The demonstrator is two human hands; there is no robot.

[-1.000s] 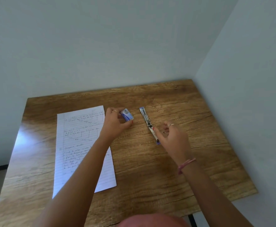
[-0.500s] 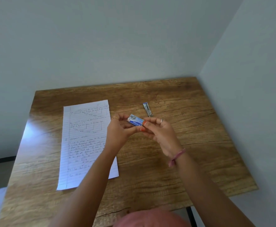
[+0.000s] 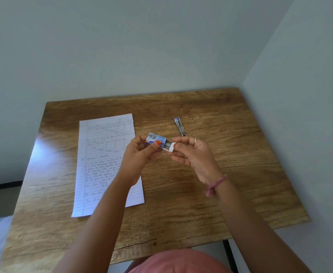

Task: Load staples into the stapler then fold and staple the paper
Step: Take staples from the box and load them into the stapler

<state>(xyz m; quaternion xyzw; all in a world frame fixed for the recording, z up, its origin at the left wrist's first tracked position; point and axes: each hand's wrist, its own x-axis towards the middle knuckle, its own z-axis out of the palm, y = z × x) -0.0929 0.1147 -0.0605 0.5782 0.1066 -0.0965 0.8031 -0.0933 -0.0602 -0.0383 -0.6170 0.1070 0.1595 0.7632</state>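
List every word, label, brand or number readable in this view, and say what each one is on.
None can be read.
Lined paper: handwritten lines and bracket diagrams, too small and blurred to quote.
Staple box, held by the left hand and right hand: blue, white and red print, blurred.
Stapler: no marking visible.
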